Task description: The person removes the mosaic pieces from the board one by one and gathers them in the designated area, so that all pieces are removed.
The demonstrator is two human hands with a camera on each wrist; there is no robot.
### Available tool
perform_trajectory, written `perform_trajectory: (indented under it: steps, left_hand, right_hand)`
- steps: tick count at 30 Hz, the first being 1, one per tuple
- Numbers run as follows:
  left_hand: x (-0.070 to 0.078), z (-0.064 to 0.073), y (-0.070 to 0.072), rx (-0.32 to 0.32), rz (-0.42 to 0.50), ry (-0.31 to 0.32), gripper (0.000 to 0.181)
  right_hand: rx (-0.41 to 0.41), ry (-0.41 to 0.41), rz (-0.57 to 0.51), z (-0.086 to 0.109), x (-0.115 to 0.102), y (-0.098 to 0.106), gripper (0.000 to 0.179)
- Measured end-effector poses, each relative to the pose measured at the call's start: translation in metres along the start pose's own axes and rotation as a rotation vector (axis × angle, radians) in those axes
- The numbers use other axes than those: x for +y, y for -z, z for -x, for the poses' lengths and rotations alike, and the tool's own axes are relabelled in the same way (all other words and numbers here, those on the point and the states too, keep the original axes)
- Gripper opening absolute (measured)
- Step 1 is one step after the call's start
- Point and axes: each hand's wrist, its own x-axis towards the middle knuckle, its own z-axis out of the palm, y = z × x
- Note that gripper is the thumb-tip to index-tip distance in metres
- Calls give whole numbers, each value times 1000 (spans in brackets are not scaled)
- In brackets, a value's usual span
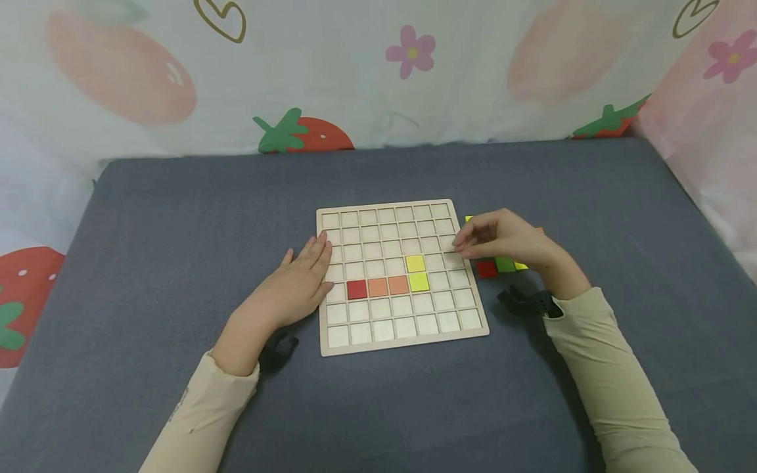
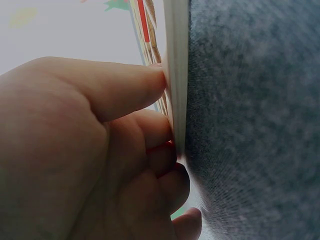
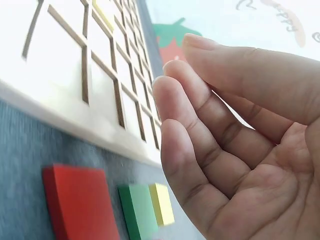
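A wooden grid board (image 1: 402, 346) lies on the table; one row has a red tile (image 1: 357, 289), two orange tiles (image 1: 388, 286) and a yellow tile (image 1: 418, 282). Above that last one sits another yellow tile (image 1: 415, 263). My left hand (image 1: 296, 286) rests on the board's left edge, fingers stretched out; the left wrist view has its thumb (image 2: 135, 87) against the side of the frame. Over the right edge hovers my right hand (image 1: 505, 240), fingers loosely bent with thumb near the fingertips. Nothing shows between them in the right wrist view.
Loose tiles lie right of the board, partly hidden under my right hand: a red one (image 1: 487, 269), a green one (image 1: 505, 265), and yellow (image 1: 520, 266) and orange (image 1: 539, 229) ones. A dark grey cloth (image 1: 177, 263) covers the table, with a strawberry-print curtain (image 1: 461, 66) behind.
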Motion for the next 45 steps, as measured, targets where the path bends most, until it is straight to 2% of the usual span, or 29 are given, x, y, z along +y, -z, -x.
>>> perform_trajectory:
  steps: [19, 28, 36, 45]
  left_hand:
    - [2, 1, 2, 1, 3, 2, 62]
    - [2, 1, 1, -10, 6, 10, 63]
    - [1, 0, 1, -6, 4, 8, 63]
    - [2, 1, 2, 0, 2, 5, 62]
  right_hand:
    - [-61, 12, -9, -22, -6, -21, 17]
    - [-79, 10, 31, -27, -6, -25, 16]
    - [-75, 10, 39, -32, -6, -30, 16]
    - [-60, 5, 101, -35, -7, -33, 17]
